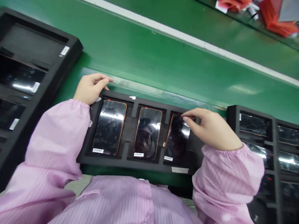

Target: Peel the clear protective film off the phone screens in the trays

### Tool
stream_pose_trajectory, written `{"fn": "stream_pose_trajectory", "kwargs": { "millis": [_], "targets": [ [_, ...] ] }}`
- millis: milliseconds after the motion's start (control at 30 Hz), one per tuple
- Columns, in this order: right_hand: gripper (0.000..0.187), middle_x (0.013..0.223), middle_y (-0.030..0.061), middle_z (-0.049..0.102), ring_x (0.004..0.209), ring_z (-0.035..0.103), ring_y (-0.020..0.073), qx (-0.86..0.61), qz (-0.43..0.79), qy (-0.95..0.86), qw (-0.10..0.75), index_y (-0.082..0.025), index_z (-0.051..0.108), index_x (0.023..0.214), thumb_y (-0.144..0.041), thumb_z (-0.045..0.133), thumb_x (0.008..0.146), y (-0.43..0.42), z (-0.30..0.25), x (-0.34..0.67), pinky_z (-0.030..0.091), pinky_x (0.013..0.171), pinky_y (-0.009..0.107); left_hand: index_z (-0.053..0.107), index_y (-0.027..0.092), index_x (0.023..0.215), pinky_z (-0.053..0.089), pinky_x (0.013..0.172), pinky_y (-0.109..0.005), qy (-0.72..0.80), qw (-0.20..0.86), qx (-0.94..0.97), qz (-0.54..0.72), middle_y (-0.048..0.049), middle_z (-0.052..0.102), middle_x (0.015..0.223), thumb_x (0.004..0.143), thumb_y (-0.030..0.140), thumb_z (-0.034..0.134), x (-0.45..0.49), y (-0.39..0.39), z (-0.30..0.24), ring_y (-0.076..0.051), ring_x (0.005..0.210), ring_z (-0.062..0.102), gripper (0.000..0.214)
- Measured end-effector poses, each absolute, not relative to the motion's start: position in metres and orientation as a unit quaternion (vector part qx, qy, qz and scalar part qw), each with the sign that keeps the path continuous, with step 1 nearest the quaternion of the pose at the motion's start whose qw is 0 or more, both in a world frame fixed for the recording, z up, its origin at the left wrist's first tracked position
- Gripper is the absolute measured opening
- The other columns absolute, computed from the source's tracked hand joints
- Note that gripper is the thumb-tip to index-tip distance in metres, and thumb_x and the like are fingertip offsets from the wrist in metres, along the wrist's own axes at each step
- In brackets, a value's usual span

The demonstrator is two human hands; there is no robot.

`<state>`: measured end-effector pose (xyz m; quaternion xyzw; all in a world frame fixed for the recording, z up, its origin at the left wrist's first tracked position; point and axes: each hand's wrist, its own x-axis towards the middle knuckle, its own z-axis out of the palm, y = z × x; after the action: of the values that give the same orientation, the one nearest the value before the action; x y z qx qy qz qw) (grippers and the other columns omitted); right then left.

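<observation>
A black foam tray (130,130) lies in front of me, with three dark-screened, orange-edged smartphones in its slots. The left smartphone (109,127) and the middle smartphone (147,133) lie screen up, each with a white barcode label at its near end. At the tray's far left corner is my left hand (90,88), its fingers partly stretched and holding nothing that I can see. My right hand (207,126) pinches the far right corner of the right smartphone (177,138) between thumb and fingers; the fingertips are partly hidden.
A larger black tray (74,46) with phones stands at the left on the green work surface (140,56). More black trays (272,124) with phones sit at the right. A pale rail (163,28) crosses behind; red-orange items (275,18) lie beyond it.
</observation>
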<state>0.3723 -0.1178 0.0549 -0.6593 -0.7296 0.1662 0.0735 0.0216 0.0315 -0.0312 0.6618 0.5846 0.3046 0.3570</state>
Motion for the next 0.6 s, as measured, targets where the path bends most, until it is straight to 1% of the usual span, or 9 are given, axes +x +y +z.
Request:
{"fn": "stream_pose_trajectory", "kwargs": {
  "millis": [67,133,200,233,300,400,467,533,600],
  "targets": [
    [0.017,0.091,0.0049,0.072,0.082,0.066,0.0247,-0.667,0.155,-0.728,0.016,-0.019,0.073,0.093,-0.022,0.058,0.085,-0.125,0.049,0.381,0.050,0.076,0.040,0.074,0.021,0.098,0.041,0.068,-0.025,0.586,0.359,0.661,0.301,0.0034,0.065,0.068,0.084,0.035,0.055,0.020,0.032,-0.032,-0.013,0.069,0.056,0.027],
    [0.024,0.093,0.0055,0.071,0.082,0.066,0.0238,-0.665,0.143,-0.733,-0.002,-0.018,0.071,0.104,-0.018,0.059,0.083,-0.129,0.040,0.387,0.049,0.077,0.038,0.074,0.021,0.098,0.041,0.068,-0.025,0.589,0.359,0.660,0.297,0.0031,0.065,0.069,0.084,0.034,0.056,0.020,0.031,-0.032,-0.013,0.069,0.056,0.026],
    [0.030,0.094,0.0062,0.069,0.082,0.065,0.0223,-0.658,0.142,-0.739,0.013,-0.016,0.068,0.112,-0.018,0.060,0.083,-0.131,0.032,0.389,0.049,0.076,0.036,0.074,0.021,0.097,0.040,0.067,-0.026,0.596,0.355,0.657,0.295,0.0029,0.065,0.068,0.084,0.034,0.055,0.021,0.030,-0.031,-0.013,0.069,0.056,0.026],
    [0.030,0.092,0.0060,0.069,0.081,0.064,0.0216,-0.655,0.143,-0.742,0.025,-0.015,0.067,0.113,-0.020,0.061,0.083,-0.131,0.028,0.390,0.048,0.076,0.036,0.073,0.022,0.097,0.040,0.067,-0.026,0.599,0.354,0.656,0.293,0.0030,0.065,0.068,0.084,0.035,0.055,0.021,0.030,-0.030,-0.014,0.069,0.056,0.026],
    [0.026,0.083,0.0047,0.066,0.076,0.062,0.0206,-0.652,0.139,-0.744,0.051,-0.015,0.067,0.107,-0.025,0.064,0.084,-0.129,0.023,0.389,0.047,0.074,0.035,0.073,0.022,0.097,0.039,0.067,-0.026,0.602,0.356,0.653,0.290,0.0034,0.064,0.069,0.084,0.036,0.055,0.021,0.030,-0.030,-0.014,0.070,0.055,0.026],
    [0.017,0.075,0.0040,0.063,0.072,0.058,0.0207,-0.654,0.104,-0.746,0.079,-0.015,0.068,0.092,-0.030,0.067,0.084,-0.127,0.016,0.386,0.043,0.072,0.035,0.073,0.024,0.097,0.039,0.069,-0.026,0.603,0.359,0.652,0.287,0.0044,0.065,0.069,0.083,0.036,0.056,0.021,0.030,-0.031,-0.014,0.071,0.055,0.025],
    [0.016,0.080,0.0053,0.065,0.076,0.059,0.0219,-0.648,0.078,-0.752,0.094,-0.016,0.069,0.091,-0.030,0.064,0.087,-0.128,0.011,0.383,0.041,0.077,0.037,0.073,0.024,0.096,0.040,0.070,-0.026,0.605,0.360,0.650,0.286,0.0044,0.065,0.069,0.082,0.038,0.056,0.021,0.030,-0.031,-0.015,0.072,0.056,0.026],
    [0.018,0.086,0.0059,0.066,0.082,0.060,0.0224,-0.640,0.068,-0.757,0.114,-0.017,0.069,0.098,-0.030,0.060,0.090,-0.131,0.007,0.382,0.040,0.083,0.039,0.073,0.024,0.096,0.041,0.071,-0.026,0.607,0.359,0.648,0.286,0.0039,0.065,0.069,0.082,0.038,0.056,0.021,0.030,-0.031,-0.016,0.073,0.056,0.026],
    [0.020,0.087,0.0052,0.066,0.083,0.061,0.0214,-0.637,0.074,-0.756,0.132,-0.018,0.069,0.103,-0.030,0.058,0.091,-0.133,0.004,0.382,0.038,0.088,0.040,0.072,0.024,0.097,0.041,0.071,-0.027,0.610,0.363,0.644,0.287,0.0035,0.066,0.069,0.082,0.039,0.057,0.021,0.030,-0.031,-0.016,0.072,0.057,0.026]
  ]
}}
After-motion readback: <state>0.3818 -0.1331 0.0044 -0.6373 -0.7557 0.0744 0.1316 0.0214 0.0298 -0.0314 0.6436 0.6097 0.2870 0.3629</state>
